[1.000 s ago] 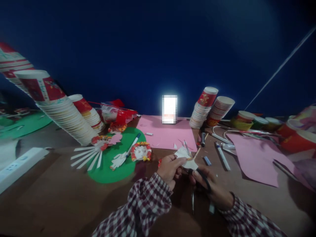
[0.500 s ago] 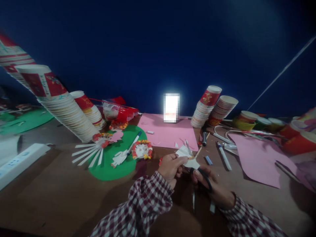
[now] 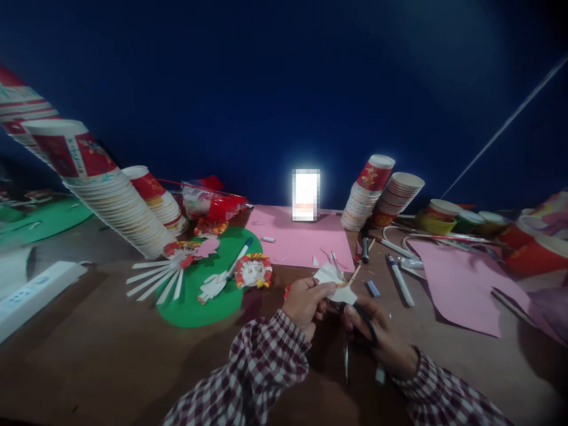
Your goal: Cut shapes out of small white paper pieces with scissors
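Between thumb and fingers, my left hand [image 3: 306, 300] pinches a piece of white paper [image 3: 328, 273] with a cut outline. My right hand [image 3: 381, 334] is wrapped round the black handles of a pair of scissors [image 3: 366, 319]. The blades point away from me and meet the paper, partly hidden by it. Left of my hands, a white paper hand shape [image 3: 213, 286] and a round red, yellow and white paper piece [image 3: 254, 272] lie on a green paper sheet [image 3: 186, 313]. A white strip fan [image 3: 155, 278] overlaps its left edge.
Tall paper cup stacks [image 3: 115, 201] lean at the left, and shorter stacks [image 3: 361, 195] stand behind on the right. A pink sheet [image 3: 288, 245] lies ahead under a bright screen [image 3: 306, 192]. Markers [image 3: 400, 281], another pink sheet [image 3: 457, 296] and a power strip [image 3: 39, 296] are also on the table.
The whole view has shifted very slightly. Both hands keep nearly the same pose, with the scissors still at the white paper.
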### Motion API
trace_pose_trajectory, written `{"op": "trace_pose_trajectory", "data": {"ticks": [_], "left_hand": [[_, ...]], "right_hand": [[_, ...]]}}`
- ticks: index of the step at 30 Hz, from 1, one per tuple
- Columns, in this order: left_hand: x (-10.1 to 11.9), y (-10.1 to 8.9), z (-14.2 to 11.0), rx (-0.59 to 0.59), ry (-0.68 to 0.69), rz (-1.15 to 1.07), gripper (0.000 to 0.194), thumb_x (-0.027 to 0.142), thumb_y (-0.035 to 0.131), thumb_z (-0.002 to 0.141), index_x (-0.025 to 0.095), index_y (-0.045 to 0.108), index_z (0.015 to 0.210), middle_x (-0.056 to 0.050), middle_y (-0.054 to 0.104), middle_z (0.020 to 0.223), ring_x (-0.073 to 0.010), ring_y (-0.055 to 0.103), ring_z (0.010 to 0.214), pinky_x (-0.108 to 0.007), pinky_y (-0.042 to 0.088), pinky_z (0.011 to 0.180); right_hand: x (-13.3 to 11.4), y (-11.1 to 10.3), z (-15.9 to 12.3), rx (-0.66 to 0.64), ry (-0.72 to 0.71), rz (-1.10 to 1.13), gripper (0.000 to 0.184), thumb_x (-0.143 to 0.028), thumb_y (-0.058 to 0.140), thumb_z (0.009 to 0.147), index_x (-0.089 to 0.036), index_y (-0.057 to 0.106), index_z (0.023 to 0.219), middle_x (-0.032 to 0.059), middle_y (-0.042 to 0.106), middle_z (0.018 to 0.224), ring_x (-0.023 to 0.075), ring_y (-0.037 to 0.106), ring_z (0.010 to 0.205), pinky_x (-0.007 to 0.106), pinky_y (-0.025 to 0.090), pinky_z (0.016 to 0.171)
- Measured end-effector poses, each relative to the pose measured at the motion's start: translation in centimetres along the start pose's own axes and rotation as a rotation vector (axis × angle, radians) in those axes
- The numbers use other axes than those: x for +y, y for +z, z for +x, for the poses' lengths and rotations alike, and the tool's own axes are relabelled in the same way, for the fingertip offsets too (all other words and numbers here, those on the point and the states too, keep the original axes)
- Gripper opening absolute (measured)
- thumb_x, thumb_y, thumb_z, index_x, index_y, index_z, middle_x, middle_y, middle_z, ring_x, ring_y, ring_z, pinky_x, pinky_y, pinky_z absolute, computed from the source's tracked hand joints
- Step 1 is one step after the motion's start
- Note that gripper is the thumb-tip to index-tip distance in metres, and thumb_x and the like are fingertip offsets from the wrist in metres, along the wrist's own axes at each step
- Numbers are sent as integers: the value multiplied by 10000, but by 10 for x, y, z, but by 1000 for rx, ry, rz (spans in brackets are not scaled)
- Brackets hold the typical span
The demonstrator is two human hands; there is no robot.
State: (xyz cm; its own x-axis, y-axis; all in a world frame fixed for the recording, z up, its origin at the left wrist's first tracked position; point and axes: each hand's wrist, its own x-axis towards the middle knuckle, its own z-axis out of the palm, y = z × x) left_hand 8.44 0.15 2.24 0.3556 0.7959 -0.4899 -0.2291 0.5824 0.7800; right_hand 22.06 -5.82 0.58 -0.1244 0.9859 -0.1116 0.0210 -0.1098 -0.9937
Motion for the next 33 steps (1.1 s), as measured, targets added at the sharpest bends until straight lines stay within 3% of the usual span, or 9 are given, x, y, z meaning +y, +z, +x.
{"op": "trace_pose_trajectory", "data": {"ticks": [8,33], "left_hand": [[-1,1,0,18,15,12,286,322,717,561,126,511,589,68,400,399,-17,290,332,-158,137,332],[1,1,0,28,9,-3,280,293,708,538,104,540,658,39,462,476,-5,296,367,-140,144,334]], "right_hand": [[1,-1,0,-7,0,-17,343,-470,548,813,-178,493,640,-37,438,564,102,405,502,203,334,440],[3,1,0,35,-8,-20,253,-401,615,787,-169,546,713,-49,417,585,83,378,491,184,338,427]]}}
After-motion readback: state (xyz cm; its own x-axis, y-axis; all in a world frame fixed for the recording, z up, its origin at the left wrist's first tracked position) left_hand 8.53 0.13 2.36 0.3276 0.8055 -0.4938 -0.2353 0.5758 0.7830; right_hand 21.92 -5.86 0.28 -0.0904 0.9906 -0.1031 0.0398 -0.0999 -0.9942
